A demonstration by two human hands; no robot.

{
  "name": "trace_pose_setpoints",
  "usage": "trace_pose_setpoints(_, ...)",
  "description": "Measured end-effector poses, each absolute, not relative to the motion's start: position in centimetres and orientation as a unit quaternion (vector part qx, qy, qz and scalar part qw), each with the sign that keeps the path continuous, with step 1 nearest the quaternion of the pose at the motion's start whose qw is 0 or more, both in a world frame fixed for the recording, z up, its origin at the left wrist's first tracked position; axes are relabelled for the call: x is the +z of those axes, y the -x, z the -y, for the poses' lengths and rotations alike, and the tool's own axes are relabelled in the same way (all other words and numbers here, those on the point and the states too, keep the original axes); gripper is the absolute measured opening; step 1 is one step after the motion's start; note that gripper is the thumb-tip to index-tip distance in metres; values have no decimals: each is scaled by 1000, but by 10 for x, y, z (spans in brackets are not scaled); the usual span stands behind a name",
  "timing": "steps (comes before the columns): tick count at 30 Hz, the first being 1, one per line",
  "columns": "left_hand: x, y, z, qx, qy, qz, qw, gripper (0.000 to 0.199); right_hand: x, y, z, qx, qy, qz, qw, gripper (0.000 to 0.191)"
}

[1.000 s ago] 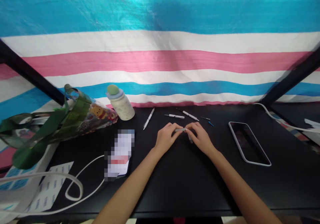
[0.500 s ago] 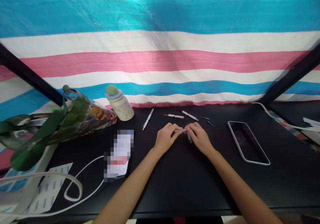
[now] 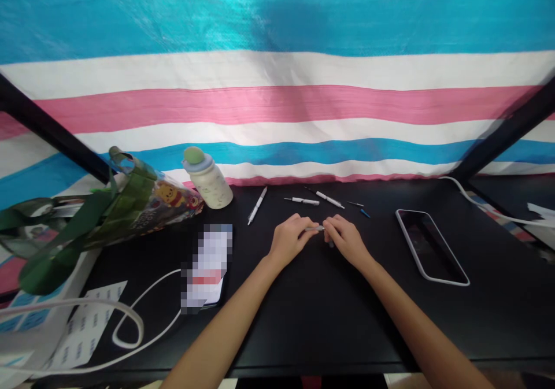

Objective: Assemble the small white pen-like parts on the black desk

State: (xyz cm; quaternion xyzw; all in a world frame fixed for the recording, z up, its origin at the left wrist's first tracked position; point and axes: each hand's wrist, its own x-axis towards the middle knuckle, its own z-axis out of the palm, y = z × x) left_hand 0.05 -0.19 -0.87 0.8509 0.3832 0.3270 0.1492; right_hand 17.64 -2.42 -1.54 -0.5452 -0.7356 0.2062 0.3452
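My left hand point(image 3: 289, 240) pinches a thin grey pen part point(image 3: 314, 228) that points to the right. Its tip meets the fingers of my right hand point(image 3: 344, 238), which are closed around a small grey piece point(image 3: 331, 243), mostly hidden by them. Behind the hands lie a white pen point(image 3: 257, 206), a white pen body point(image 3: 304, 201) with a thin tip, and another white pen body point(image 3: 330, 199) with a dark end. A small thin metal piece point(image 3: 355, 204) and a small blue piece point(image 3: 365, 213) rest to their right.
A phone with a white rim point(image 3: 432, 247) lies at the right. On the left are a lit phone point(image 3: 210, 267), a white cable point(image 3: 151, 343), a cream bottle point(image 3: 212, 186), a green bag point(image 3: 125, 210) and a printed sheet point(image 3: 89, 325). A striped curtain point(image 3: 277, 106) hangs behind.
The grey piece at my right hand has turned and is now more hidden behind the fingers. Both hands stay in nearly the same place.
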Motion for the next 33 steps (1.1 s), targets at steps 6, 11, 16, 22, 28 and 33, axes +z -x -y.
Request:
trace_pose_setpoints(6, -8, -2, 3, 328, -849, -386, 149, 17, -17, -176, 23, 198, 560, 723, 354, 48)
trace_pose_setpoints(11, -7, -2, 3, 315, -839, -414, 162, 19, -10, -178, 24, 163, 526, 754, 358, 32)
trace_pose_setpoints(16, -6, -1, 3, 313, -836, -416, 175, 20, -8, -179, 26, 173, 518, 755, 363, 27)
trace_pose_setpoints(22, -6, 1, 3, 315, -842, -411, 154, 22, -13, -178, 27, 181, 526, 756, 345, 40)
trace_pose_setpoints(28, -4, 1, 3, 314, -849, -402, 136, 21, -15, -175, 27, 185, 537, 742, 357, 42)
trace_pose_setpoints(33, -1, -1, 3, 310, -854, -389, 154, 16, -16, -177, 23, 193, 529, 721, 404, 35)
